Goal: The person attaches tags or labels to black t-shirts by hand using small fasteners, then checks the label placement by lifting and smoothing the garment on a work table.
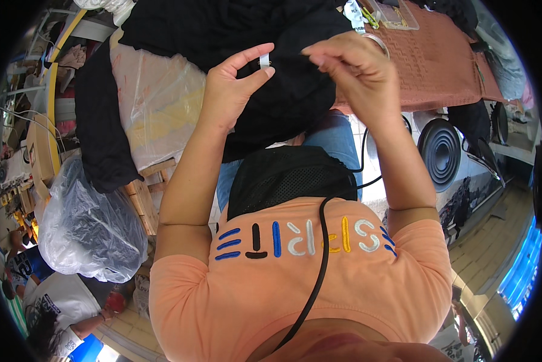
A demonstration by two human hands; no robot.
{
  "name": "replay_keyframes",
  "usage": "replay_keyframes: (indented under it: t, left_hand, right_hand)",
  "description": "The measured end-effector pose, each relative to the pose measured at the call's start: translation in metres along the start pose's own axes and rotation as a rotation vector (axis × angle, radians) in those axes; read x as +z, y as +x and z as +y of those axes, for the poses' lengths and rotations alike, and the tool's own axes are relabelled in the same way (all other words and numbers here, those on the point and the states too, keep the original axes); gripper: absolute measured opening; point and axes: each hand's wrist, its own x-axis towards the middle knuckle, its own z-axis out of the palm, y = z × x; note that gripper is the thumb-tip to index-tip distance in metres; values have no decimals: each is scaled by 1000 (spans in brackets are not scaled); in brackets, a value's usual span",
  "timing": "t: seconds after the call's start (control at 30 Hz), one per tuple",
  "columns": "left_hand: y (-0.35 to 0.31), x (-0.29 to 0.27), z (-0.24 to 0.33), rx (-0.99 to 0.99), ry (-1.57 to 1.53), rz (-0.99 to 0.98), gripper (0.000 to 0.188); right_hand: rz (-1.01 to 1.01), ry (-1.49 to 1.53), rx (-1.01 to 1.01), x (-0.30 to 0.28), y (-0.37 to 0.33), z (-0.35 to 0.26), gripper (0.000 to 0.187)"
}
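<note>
White and small, a short strip (265,60) is held in the left hand (235,78); it is pinched between the thumb and the tip of the forefinger, which are parted only by the strip's own length, and its two ends are met by the two digits; the wrist is raised, and the strip is seen against black cloth (295,90), spread behind and below the grip. Just to the right of the strip, and apart from it, the right hand (358,69) is held with its fingers curled in and its thumb brought close to the forefinger; whether the tips meet, or whether something fine is pinched there, cannot be told.

To the left of the left-hand grip, a clear plastic sheet (153,90) is laid, partly covered by the black cloth; farther left and nearer the wearer, a bulging clear plastic bag (93,223) is seen. Beyond the right hand, a reddish-brown cover (434,60) is spread; on it, just past the knuckles, a pale ring (376,42) is partly hidden by the hand; farther beyond, a yellow-green tool (369,18) and a clear tray (401,15) are placed. Between the forearms, below both hands, black mesh fabric (283,181) is worn over blue jeans (337,142); a black cable (325,235) is draped down the peach shirt (271,283).
</note>
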Motion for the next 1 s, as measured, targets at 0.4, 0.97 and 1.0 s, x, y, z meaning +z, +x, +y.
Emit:
replay_keyframes:
  t: [0.4,0.97,1.0]
  left_hand:
    - [-7,0,11,50,63,-63,40]
    - [-10,1,14,121,114,-96,40]
    - [-10,1,13,120,112,-95,40]
  right_hand:
    - [-80,-223,70,19,-17,-1,12]
    - [-73,-275,40,23,-16,0,12]
    - [-73,-281,38,23,-15,0,12]
